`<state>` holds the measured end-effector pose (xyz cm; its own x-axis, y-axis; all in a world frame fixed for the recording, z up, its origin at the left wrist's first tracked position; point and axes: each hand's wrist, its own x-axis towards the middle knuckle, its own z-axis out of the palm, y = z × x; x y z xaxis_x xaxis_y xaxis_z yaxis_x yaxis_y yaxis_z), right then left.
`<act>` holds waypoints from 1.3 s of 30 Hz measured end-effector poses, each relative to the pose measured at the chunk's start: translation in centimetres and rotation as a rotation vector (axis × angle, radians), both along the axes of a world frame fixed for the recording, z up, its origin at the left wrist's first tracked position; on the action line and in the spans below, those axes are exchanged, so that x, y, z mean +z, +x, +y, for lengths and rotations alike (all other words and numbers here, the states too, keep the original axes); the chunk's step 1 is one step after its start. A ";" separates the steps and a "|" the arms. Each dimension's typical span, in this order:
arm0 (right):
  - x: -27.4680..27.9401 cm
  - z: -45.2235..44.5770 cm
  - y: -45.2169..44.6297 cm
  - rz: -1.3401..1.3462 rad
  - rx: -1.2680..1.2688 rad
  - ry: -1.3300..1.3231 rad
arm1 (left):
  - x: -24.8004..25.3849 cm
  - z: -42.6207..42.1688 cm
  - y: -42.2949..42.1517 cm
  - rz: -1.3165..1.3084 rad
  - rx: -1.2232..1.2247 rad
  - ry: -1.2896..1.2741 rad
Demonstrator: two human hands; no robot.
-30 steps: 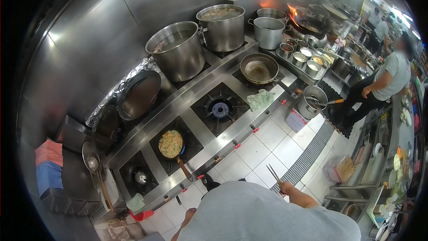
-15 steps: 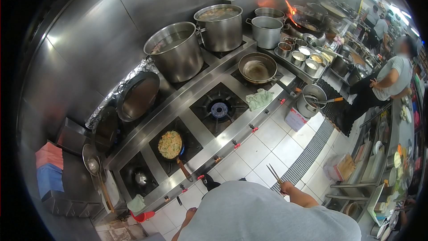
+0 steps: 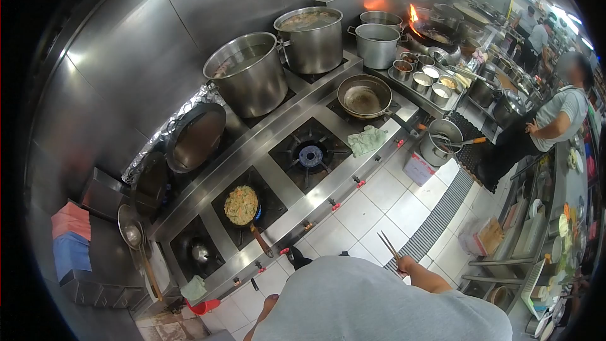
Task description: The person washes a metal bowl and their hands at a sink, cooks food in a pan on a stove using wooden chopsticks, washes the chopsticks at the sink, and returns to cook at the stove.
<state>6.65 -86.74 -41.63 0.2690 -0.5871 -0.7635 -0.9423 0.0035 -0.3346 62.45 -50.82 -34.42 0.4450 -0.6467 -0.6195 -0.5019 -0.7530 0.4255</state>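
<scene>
My right hand (image 3: 405,266) is closed around a pair of chopsticks (image 3: 389,245), their tips pointing up and away over the floor. Down by my body is my left hand (image 3: 270,303), partly cut off by my grey shirt, its fingers too hidden to read. In front of me a frying pan (image 3: 259,240) sits on a lit burner, its wooden handle toward me. A flat golden pancake (image 3: 241,206) with green and orange bits fills the pan. Neither hand touches the pan.
Large stockpots (image 3: 249,82) stand behind the burners. Another frying pan (image 3: 364,96) and a green cloth (image 3: 367,141) lie at the right. A pot with utensils (image 3: 438,146) stands past the stove's end. A co-worker (image 3: 549,123) stands right; flames rise from a far wok (image 3: 435,35).
The co-worker on the right has shifted slightly and turned the head. The far flame has changed shape. My hands, the chopsticks and the pancake have hardly moved.
</scene>
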 end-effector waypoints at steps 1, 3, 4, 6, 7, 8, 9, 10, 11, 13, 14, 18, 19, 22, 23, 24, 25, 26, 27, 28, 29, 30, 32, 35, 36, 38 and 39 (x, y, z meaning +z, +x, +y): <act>0.1 -0.1 0.1 0.016 -0.002 0.024 | 0.1 0.0 0.0 0.003 0.005 0.003; 0.6 -0.1 0.0 -0.040 0.046 -0.058 | 0.3 -0.1 0.0 0.004 0.007 0.012; 0.8 -0.1 0.0 -0.059 0.062 -0.086 | 0.4 0.0 -0.1 0.004 0.008 0.018; 1.2 -0.3 0.1 -0.008 0.037 -0.012 | 0.6 -0.1 -0.1 0.005 0.007 0.024; 1.5 -0.5 0.1 0.009 0.028 0.012 | 0.7 -0.3 0.0 0.005 0.009 0.026; 1.8 -0.5 0.2 0.019 0.045 0.017 | 0.8 -0.3 0.0 0.005 0.009 0.029; 2.4 -0.5 0.3 0.024 0.053 0.019 | 1.0 -0.4 0.1 0.001 0.008 0.033; 3.0 -0.5 0.5 0.028 0.062 0.021 | 1.0 -0.5 0.1 0.001 0.006 0.037; 3.7 -0.5 0.6 0.046 0.061 0.022 | 1.0 -0.5 0.1 -0.006 0.003 0.042; 3.1 -0.6 0.4 0.064 0.061 0.023 | 1.0 -0.8 0.1 -0.010 -0.009 0.044; 2.8 -0.6 0.3 0.050 0.073 0.025 | 1.0 -0.9 0.0 -0.018 -0.024 0.048; 0.4 -0.7 -0.3 0.045 0.049 0.045 | -0.9 -0.1 0.9 -0.073 -0.156 -0.045; -0.3 -0.7 -0.4 0.047 0.037 0.050 | -0.5 -0.3 0.9 -0.048 -0.107 -0.024; -1.2 -0.8 -0.6 0.002 0.037 0.028 | 0.7 -0.6 0.7 -0.011 -0.026 0.013; -1.2 -0.8 -0.6 -0.059 0.073 0.000 | 1.0 -0.6 0.6 -0.004 -0.009 0.022; -1.5 -0.9 -0.7 -0.090 0.091 -0.015 | 1.3 -0.7 0.5 0.003 0.005 0.030; -2.4 -1.0 -0.9 -0.120 0.109 -0.029 | 1.5 -0.8 0.4 0.009 0.020 0.038; -3.3 -1.0 -1.1 -0.111 0.104 -0.013 | 1.6 -1.0 0.2 0.010 0.025 0.043; -2.8 -1.2 -0.9 -0.106 0.101 -0.005 | 1.4 -0.9 0.2 0.024 0.044 0.043; -2.3 -1.3 -0.7 -0.101 0.099 0.003 | 1.2 -0.8 0.2 0.038 0.063 0.042; 1.0 -1.6 0.3 -0.007 0.138 0.018 | 0.9 -0.6 0.3 0.065 0.100 0.042; 1.5 -1.7 0.5 0.041 0.157 0.026 | 0.8 -0.6 0.3 0.066 0.100 0.042; 2.6 -1.9 0.8 0.074 0.193 0.059 | 0.5 -0.5 0.4 0.051 0.081 0.028; 3.7 -1.4 1.2 0.030 0.146 0.038 | -0.6 -0.3 0.7 -0.032 -0.039 0.035; 3.8 -1.2 1.2 0.015 0.114 0.016 | -0.5 -0.4 0.6 -0.032 -0.039 0.035; 3.8 -0.9 1.2 -0.047 0.106 -0.031 | -0.2 -0.5 0.4 -0.024 0.045 0.056; 2.6 -0.7 0.9 -0.069 0.117 -0.043 | -0.2 -0.5 0.4 -0.023 0.044 0.058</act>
<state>7.54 -87.45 -39.04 0.3886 -0.5805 -0.7156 -0.9101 -0.1203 -0.3965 62.82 -51.31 -34.63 0.4870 -0.5896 -0.6444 -0.4765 -0.7977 0.3697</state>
